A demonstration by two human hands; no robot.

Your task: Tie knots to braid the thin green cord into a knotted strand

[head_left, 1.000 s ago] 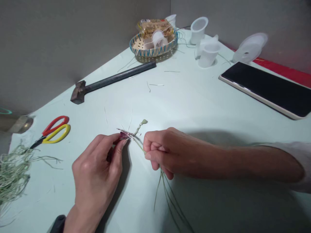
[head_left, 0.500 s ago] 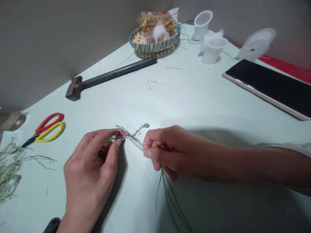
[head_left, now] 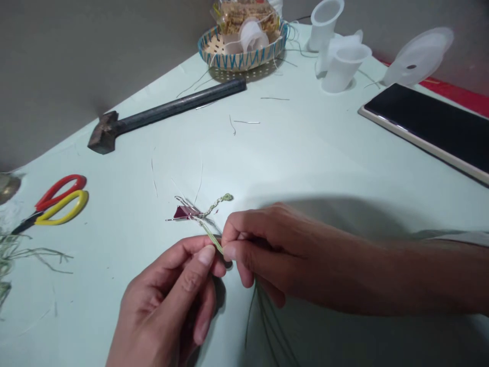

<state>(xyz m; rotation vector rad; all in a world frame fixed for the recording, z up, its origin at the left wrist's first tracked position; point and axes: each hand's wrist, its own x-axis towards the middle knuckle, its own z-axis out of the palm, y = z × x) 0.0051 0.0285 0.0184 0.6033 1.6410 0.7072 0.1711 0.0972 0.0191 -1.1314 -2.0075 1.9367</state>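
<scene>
Green threads (head_left: pixel 213 238) run from a small maroon piece with metal pins (head_left: pixel 183 212) down to my fingers. My right hand (head_left: pixel 263 250) is closed, pinching these threads between thumb and forefinger; their loose ends hang below it. Beside it, my left hand (head_left: pixel 175 295) has its thumb and forefinger closed on the same threads, just short of the right fingertips. A short braided green-and-white cord (head_left: pixel 216 205) with a knotted tip sticks out from the maroon piece. What lies inside the curled fingers is hidden.
Scissors (head_left: pixel 61 201) lie at left by a tangle of green thread (head_left: pixel 11 260). Farther back are a hammer (head_left: pixel 171 109), a woven basket (head_left: pixel 242 61) with a packet and spool, white plastic spools (head_left: pixel 346 69) and a phone (head_left: pixel 431 127). Wire scraps (head_left: pixel 246 122) dot the table.
My left hand has let go of the maroon piece and moved down and right to the green threads. The right hand keeps its pinch, slightly lower. The view has shifted a little.
</scene>
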